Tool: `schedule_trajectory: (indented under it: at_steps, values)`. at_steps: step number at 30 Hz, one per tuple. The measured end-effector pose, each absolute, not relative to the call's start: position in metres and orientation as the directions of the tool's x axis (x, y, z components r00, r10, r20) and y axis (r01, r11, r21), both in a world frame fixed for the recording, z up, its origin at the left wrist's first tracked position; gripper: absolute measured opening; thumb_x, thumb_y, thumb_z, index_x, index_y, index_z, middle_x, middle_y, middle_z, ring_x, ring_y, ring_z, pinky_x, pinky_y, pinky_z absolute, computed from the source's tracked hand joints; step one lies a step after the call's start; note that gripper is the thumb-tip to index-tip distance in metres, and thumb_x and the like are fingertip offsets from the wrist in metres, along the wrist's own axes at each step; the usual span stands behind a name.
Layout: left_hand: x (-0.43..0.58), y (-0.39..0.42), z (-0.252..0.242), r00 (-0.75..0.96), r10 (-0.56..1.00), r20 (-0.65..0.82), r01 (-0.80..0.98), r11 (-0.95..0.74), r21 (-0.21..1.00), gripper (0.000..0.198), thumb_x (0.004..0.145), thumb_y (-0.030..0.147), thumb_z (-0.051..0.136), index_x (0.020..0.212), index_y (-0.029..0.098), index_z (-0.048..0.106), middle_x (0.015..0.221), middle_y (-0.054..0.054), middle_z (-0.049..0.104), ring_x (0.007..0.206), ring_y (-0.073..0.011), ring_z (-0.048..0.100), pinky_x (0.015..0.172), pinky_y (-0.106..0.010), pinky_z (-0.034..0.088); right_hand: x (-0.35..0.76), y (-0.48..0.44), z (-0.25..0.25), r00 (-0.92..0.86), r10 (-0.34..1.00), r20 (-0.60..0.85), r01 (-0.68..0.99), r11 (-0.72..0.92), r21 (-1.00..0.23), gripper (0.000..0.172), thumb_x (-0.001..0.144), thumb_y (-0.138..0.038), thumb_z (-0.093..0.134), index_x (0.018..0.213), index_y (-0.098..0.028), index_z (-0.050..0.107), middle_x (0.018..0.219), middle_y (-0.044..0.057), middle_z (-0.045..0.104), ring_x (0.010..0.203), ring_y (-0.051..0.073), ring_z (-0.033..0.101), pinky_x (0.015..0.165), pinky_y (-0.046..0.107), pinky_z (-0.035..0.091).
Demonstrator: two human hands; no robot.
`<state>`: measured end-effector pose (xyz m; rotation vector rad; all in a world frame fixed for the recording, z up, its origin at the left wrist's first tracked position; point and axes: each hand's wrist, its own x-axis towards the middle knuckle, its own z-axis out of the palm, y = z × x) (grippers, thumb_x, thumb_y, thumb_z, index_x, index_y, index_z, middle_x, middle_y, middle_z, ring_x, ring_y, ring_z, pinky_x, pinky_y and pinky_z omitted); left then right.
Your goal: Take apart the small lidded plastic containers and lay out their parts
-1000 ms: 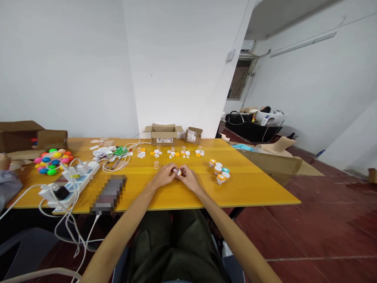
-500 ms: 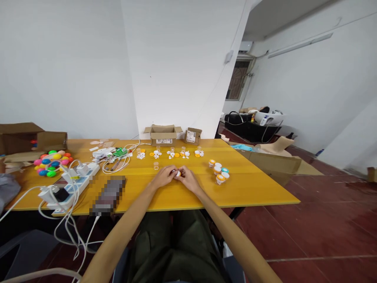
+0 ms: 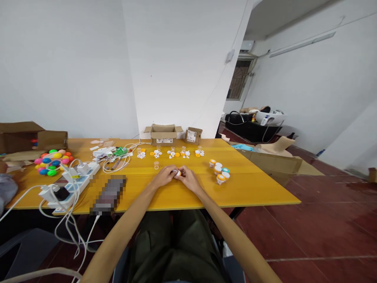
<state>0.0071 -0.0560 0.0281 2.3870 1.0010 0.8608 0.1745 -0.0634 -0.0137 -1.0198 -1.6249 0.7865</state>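
Between my two hands, just above the yellow table (image 3: pixel 182 198), is a small jar with a white and orange lid (image 3: pixel 178 173). My left hand (image 3: pixel 165 175) is closed around its left side, and my right hand (image 3: pixel 187 177) grips it from the right. Fingers cover most of the jar. Left of my hands stands a small clear open jar (image 3: pixel 156 165). Beyond them lies a row of small piles of white and orange lid pieces (image 3: pixel 177 154) with clear jars among them. To the right, several lidded jars (image 3: pixel 220 178) stand in a group.
Two cardboard boxes, an open one (image 3: pixel 163 135) and a smaller one (image 3: pixel 193 135), stand at the back edge. On the left are colourful balls (image 3: pixel 51 162), a power strip (image 3: pixel 78 188) with trailing white cables, and a phone (image 3: pixel 108 194). Another box (image 3: pixel 265 165) sits beyond the right edge.
The view has shifted very slightly. Both hands stay in the same place around the jar, with no clear change in grip.
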Motion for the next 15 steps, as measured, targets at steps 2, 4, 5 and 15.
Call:
schedule_trajectory:
  at_steps: [2, 4, 5, 15]
  values:
    - [0.007, -0.055, 0.028, 0.549, 0.740, 0.390, 0.478, -0.660, 0.579, 0.028, 0.097, 0.030, 0.043, 0.088, 0.020, 0.069, 0.087, -0.004, 0.070, 0.082, -0.0185, 0.062, 0.083, -0.030, 0.049, 0.175, -0.064, -0.013, -0.130, 0.904, 0.407, 0.232, 0.427, -0.874, 0.026, 0.070, -0.042, 0.072, 0.081, -0.024, 0.058, 0.075, -0.002, 0.068, 0.069, 0.017, 0.063, 0.067, 0.031, 0.051]
    - [0.006, -0.054, 0.027, 0.541, 0.743, 0.395, 0.473, -0.657, 0.587, 0.029, 0.097, 0.030, 0.044, 0.088, 0.020, 0.069, 0.087, -0.004, 0.071, 0.082, -0.0184, 0.062, 0.084, -0.031, 0.049, 0.175, -0.064, -0.012, -0.132, 0.904, 0.407, 0.235, 0.428, -0.873, 0.025, 0.070, -0.041, 0.073, 0.081, -0.024, 0.058, 0.076, -0.002, 0.068, 0.069, 0.017, 0.063, 0.068, 0.032, 0.051]
    - [0.006, -0.052, 0.026, 0.534, 0.747, 0.395, 0.473, -0.652, 0.593, 0.028, 0.097, 0.030, 0.044, 0.088, 0.020, 0.069, 0.087, -0.004, 0.071, 0.082, -0.0186, 0.062, 0.084, -0.031, 0.049, 0.176, -0.064, -0.012, -0.132, 0.904, 0.408, 0.239, 0.428, -0.872, 0.025, 0.070, -0.040, 0.073, 0.081, -0.024, 0.058, 0.076, -0.002, 0.068, 0.069, 0.017, 0.063, 0.068, 0.032, 0.051]
    - [0.005, -0.044, 0.018, 0.416, 0.779, 0.470, 0.521, -0.627, 0.578, 0.021, 0.094, 0.028, 0.051, 0.091, 0.021, 0.071, 0.086, -0.002, 0.071, 0.077, -0.0172, 0.062, 0.079, -0.030, 0.050, 0.176, -0.060, -0.016, -0.068, 0.907, 0.416, 0.269, 0.418, -0.868, 0.025, 0.069, -0.035, 0.071, 0.087, -0.025, 0.058, 0.077, -0.002, 0.068, 0.072, 0.019, 0.064, 0.070, 0.033, 0.053]
